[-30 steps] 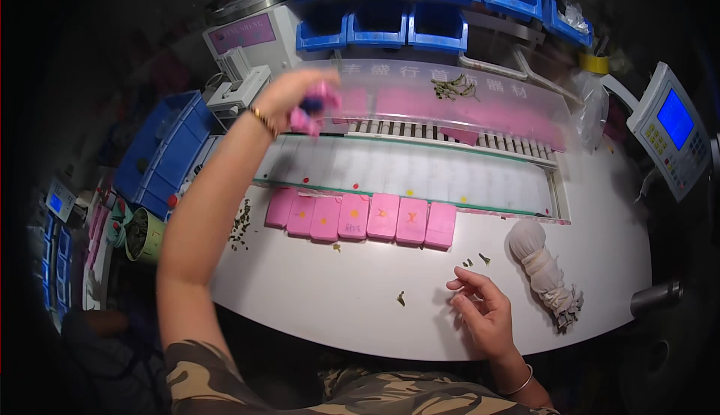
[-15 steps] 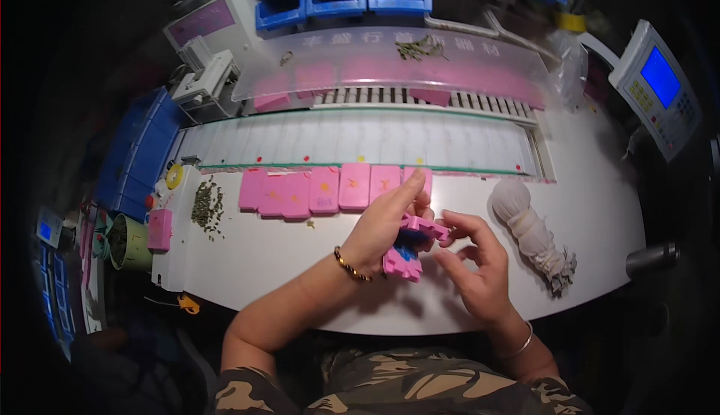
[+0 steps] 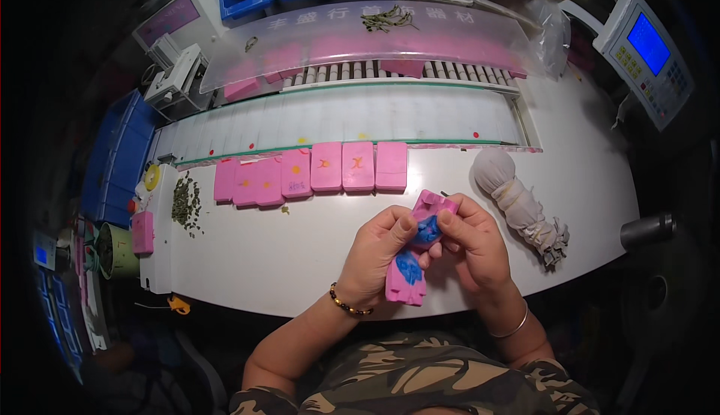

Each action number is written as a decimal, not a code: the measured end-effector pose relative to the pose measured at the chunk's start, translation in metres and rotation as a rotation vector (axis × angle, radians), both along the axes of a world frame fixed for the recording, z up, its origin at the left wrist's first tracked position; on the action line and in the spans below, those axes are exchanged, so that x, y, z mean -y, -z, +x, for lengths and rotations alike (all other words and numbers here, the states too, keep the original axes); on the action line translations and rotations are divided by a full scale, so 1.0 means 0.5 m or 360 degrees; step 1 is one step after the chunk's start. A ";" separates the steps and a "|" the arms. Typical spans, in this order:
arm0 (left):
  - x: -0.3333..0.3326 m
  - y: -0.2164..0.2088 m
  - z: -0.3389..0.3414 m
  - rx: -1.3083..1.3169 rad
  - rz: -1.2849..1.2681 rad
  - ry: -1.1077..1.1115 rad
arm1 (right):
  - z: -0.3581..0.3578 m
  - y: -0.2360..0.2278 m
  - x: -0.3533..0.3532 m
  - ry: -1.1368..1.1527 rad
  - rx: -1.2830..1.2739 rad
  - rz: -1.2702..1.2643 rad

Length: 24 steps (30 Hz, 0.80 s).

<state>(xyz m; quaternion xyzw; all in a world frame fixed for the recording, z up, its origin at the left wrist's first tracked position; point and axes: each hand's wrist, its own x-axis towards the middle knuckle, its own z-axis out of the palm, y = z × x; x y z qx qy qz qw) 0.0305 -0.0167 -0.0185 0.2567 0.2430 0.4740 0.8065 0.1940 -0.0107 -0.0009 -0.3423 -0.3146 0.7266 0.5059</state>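
Above the front of the white table, both hands hold a pink rubber mold (image 3: 405, 292) with blue inner faces. It is spread into two parts, one above the other. My left hand (image 3: 371, 254) is closed round its left side, thumb near the upper part. With thumb and fingers, my right hand (image 3: 480, 246) grips the upper part at its right edge. A small dark tip shows beside the right fingers; what it belongs to is hidden. Beyond the hands, several pink rubber blocks (image 3: 327, 167) lie in a row, some with orange marks.
On the right lies a white cloth bundle (image 3: 517, 197) tied round its middle. Small green pieces (image 3: 186, 203) are heaped at left. Behind the blocks runs a long pale panel (image 3: 337, 115) with rollers (image 3: 360, 71) beyond. A control unit with blue screen (image 3: 649, 44) stands far right.
My right hand has closed in and now grips the mold's upper part. The mold is turned so its blue faces show more. The view has shifted, moving the table things left and up.
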 end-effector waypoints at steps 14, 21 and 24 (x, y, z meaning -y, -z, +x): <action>-0.011 -0.028 -0.023 -0.0511 0.0066 0.0346 | -0.005 -0.001 0.003 0.0039 0.0894 0.0823; -0.027 -0.027 -0.001 -0.0262 -0.0383 0.0171 | 0.029 -0.017 -0.029 0.0374 0.1686 0.1171; -0.049 -0.015 -0.020 -0.0191 -0.0391 -0.0042 | 0.076 -0.041 -0.046 0.0656 0.2374 0.1501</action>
